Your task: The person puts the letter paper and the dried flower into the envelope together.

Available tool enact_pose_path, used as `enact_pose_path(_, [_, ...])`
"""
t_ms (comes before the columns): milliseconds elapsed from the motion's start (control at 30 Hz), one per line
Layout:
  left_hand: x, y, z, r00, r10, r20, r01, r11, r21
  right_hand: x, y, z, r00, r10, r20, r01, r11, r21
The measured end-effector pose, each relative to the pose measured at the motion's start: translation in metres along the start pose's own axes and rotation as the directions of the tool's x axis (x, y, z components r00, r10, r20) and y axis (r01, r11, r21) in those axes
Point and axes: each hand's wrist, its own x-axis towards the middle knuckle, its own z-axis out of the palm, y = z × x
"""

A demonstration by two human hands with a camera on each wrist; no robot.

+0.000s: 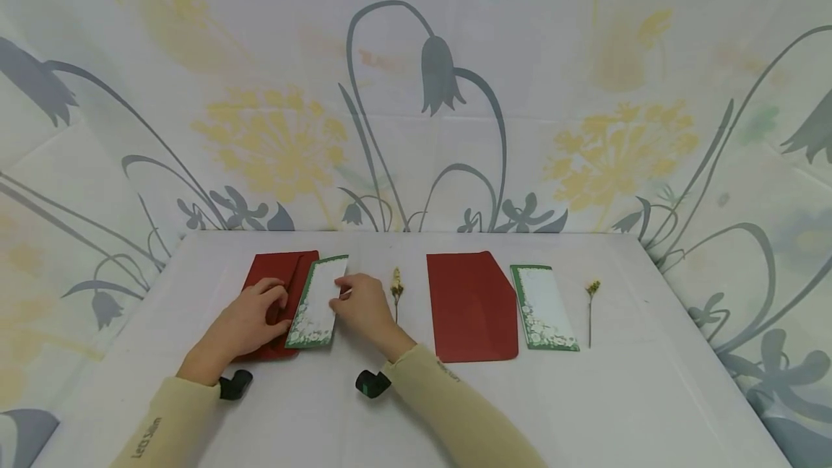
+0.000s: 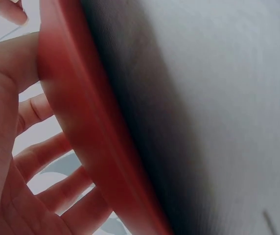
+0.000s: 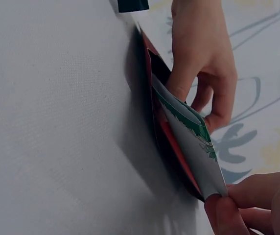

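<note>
A red envelope (image 1: 276, 262) lies at the left of the table under my left hand (image 1: 247, 323), whose thumb and fingers grip its opening side. The right wrist view has my left thumb at the parted mouth of that envelope (image 3: 175, 147). My right hand (image 1: 365, 305) pinches the right edge of a white card with a green floral border (image 1: 317, 302). This card slants over the envelope's right side in the head view, and its far edge reaches into the mouth. In the left wrist view, the left fingers (image 2: 44, 154) show behind the red paper.
Beside my right hand lies a small dried flower sprig (image 1: 396, 286). Further right are a second red envelope (image 1: 473, 309), a second green-bordered card (image 1: 544, 305) and another yellow flower sprig (image 1: 591, 302). A floral cloth (image 1: 403, 128) hangs behind the white table (image 1: 364, 425).
</note>
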Motion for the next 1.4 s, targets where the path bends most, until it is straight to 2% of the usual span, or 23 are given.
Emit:
enact_pose_path(100, [0.001, 0.001, 0.002, 1.0, 0.005, -0.008, -0.005, 1.0, 0.001, 0.001, -0.007, -0.003, 0.999, -0.034, 0.021, 0.036, 0.994, -0.104])
enact_pose_path(200, [0.002, 0.003, 0.002, 1.0, 0.005, -0.006, -0.005, 1.0, -0.001, 0.004, -0.013, -0.006, 0.998, -0.033, 0.047, 0.041, 0.983, -0.179])
enact_pose_path(467, [0.001, 0.003, 0.004, 1.0, 0.007, 0.014, -0.006, 0.999, -0.032, 0.012, -0.026, -0.006, 0.991, 0.033, 0.132, 0.001, 0.969, -0.247])
enact_pose_path(700, [0.003, 0.003, 0.004, 1.0, 0.031, 0.001, -0.031, 0.997, -0.075, 0.016, -0.027, 0.001, 0.987, 0.073, 0.143, -0.024, 0.949, -0.316])
enact_pose_path(1033, [0.002, 0.006, 0.001, 1.0, 0.012, 0.015, -0.01, 0.996, -0.089, 0.016, -0.03, 0.002, 0.986, 0.053, 0.156, 0.0, 0.945, -0.327])
enact_pose_path(1200, [0.004, 0.008, 0.0, 1.0, 0.026, -0.003, -0.026, 0.995, -0.095, 0.015, -0.026, 0.006, 0.991, 0.026, 0.134, 0.012, 0.962, -0.273])
enact_pose_path(1400, [0.006, 0.007, 0.001, 1.0, 0.029, 0.005, -0.029, 0.996, -0.086, 0.015, -0.019, 0.012, 0.995, 0.047, 0.09, -0.028, 0.979, -0.204])
